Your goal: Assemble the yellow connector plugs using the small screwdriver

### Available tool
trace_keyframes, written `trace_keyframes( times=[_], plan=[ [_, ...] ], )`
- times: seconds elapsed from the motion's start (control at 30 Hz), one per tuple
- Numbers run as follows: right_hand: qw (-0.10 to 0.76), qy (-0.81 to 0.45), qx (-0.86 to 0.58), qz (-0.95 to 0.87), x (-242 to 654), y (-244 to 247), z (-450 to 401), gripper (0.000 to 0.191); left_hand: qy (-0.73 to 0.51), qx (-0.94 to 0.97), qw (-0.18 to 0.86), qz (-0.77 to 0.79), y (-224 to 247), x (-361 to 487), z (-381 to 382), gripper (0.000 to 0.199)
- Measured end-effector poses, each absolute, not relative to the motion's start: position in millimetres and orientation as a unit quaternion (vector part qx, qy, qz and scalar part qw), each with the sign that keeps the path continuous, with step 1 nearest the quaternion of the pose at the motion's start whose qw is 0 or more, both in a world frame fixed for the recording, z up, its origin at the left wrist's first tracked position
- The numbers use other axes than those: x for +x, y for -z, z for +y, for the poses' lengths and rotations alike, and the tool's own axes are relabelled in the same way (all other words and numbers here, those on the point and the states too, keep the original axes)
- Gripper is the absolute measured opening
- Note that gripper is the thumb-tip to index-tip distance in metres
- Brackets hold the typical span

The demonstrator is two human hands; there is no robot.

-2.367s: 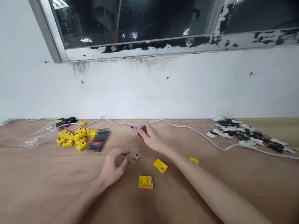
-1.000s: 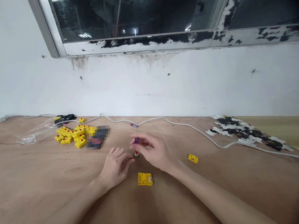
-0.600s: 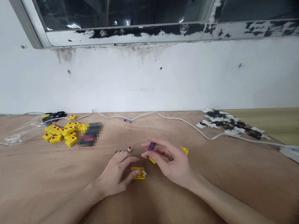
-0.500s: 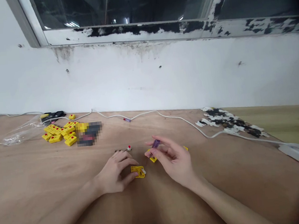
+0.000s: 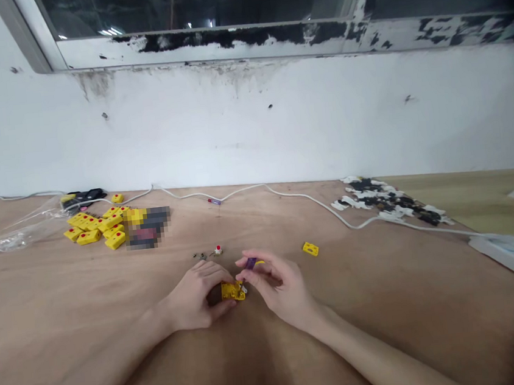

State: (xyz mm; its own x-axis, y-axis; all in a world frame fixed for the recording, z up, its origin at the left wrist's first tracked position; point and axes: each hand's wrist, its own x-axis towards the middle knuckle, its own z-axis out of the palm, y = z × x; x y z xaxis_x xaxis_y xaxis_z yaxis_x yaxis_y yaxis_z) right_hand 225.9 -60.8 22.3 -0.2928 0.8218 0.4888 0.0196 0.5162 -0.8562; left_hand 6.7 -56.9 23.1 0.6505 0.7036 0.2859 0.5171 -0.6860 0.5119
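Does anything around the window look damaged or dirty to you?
Yes: the window frame is patchy black and white, as if its coating has peeled, and the wall below shows a brownish stain and small dark marks.

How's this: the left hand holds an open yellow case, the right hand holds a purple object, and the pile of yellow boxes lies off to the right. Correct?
Not quite: in the head view, the pile of yellow boxes lies off to the left. The left hand does hold an open yellow case, and the right hand holds a purple object.
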Motion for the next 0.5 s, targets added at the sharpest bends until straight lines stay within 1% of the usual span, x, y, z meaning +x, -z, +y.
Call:
trace_keyframes(
  times=[0.2, 0.27, 0.4, 0.5],
  plan=[
    [0.562, -0.387, -0.282, -0.674, 227, -31, -64, 0.029, -0.260, 0.878, 0.210, 0.343, -27, 9, -60, 0.040],
    [0.574, -0.395, -0.279, -0.661, 226, -34, -66, 0.029, -0.278, 0.871, 0.222, 0.339, -28, 11, -61, 0.035],
    [0.584, -0.401, -0.282, -0.647, 226, -36, -68, 0.029, -0.311, 0.859, 0.252, 0.319, -26, 14, -62, 0.017],
    [0.593, -0.400, -0.283, -0.639, 226, -37, -69, 0.029, -0.333, 0.845, 0.277, 0.314, -25, 17, -63, 0.016]
  ],
)
